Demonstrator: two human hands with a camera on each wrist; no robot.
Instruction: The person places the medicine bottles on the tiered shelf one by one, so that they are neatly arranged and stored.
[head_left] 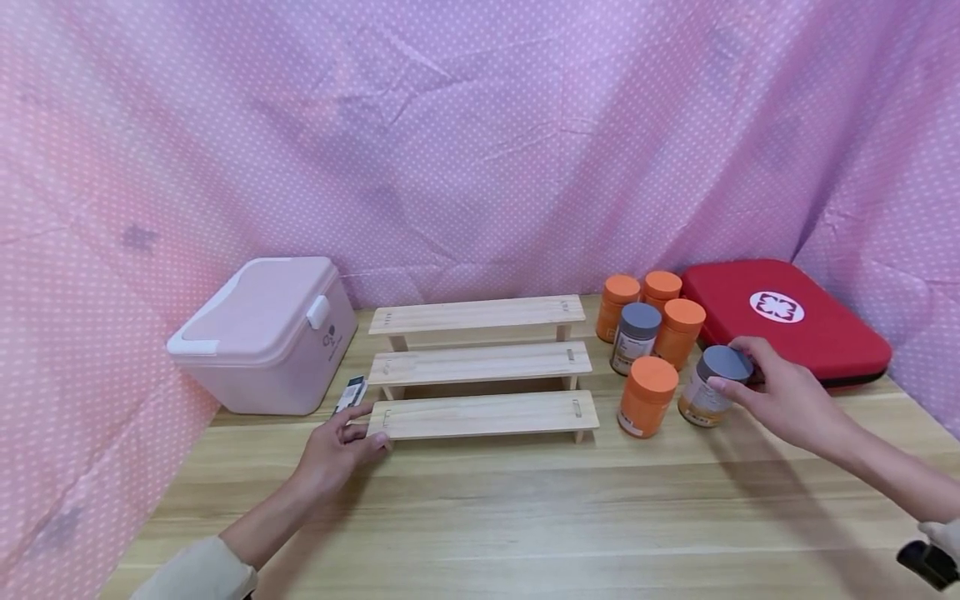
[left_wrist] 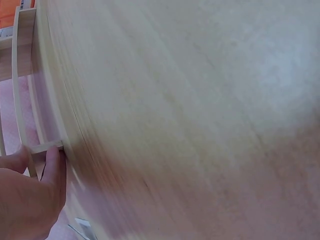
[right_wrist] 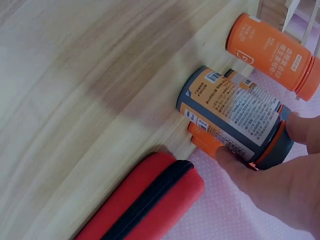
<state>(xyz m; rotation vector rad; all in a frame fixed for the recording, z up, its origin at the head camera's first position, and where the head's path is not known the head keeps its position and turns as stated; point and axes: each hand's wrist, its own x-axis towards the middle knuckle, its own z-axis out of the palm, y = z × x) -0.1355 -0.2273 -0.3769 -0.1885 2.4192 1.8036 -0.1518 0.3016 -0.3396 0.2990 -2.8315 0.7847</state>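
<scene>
A three-tier wooden step rack stands mid-table, its front board (head_left: 483, 415) the lowest. My left hand (head_left: 330, 454) pinches the left end of that board; in the left wrist view its fingers (left_wrist: 54, 172) lie against the end support. On the right, my right hand (head_left: 795, 402) grips a grey-lidded supplement bottle (head_left: 703, 402) by its cap, thumb and fingers on opposite sides. The right wrist view shows this bottle's printed label (right_wrist: 227, 107). An orange bottle (head_left: 647, 398) stands just left of it. Behind are another grey-lidded bottle (head_left: 634, 340) and several orange ones (head_left: 681, 329).
A red first-aid case (head_left: 840, 329) lies at the right, close behind my right hand. A pale pink lidded box (head_left: 262, 333) sits at the left. Between box and rack lies a small white-and-dark packet (head_left: 350, 395). Pink dotted cloth (head_left: 480, 150) hangs behind the table.
</scene>
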